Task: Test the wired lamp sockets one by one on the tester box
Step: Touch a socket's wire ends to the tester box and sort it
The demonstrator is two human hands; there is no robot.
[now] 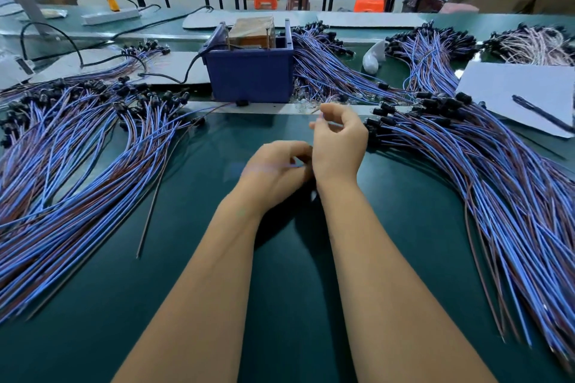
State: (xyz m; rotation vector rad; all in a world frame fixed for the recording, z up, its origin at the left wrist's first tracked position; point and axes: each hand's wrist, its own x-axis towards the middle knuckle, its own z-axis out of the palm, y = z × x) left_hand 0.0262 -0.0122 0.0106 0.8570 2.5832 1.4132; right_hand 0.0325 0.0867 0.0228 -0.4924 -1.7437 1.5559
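The tester box (249,78) is a blue bin holding a brown block with metal posts, and it stands at the far middle of the green table (280,258). In front of it my right hand (339,143) pinches the thin bare wire ends (319,112) of one wired lamp socket between thumb and fingertips. My left hand (273,168) is just below and to the left with its fingers curled. A blurred blue wire (267,167) runs across it into the fingers. The socket itself is hidden behind my hands.
Large fans of blue and brown wired sockets lie at the left (77,158) and right (497,183), with more bundles behind the box (329,65) and at the far right (435,50). A white sheet (510,84) with a pen (541,113) lies at the right. A black cable (186,71) feeds the box.
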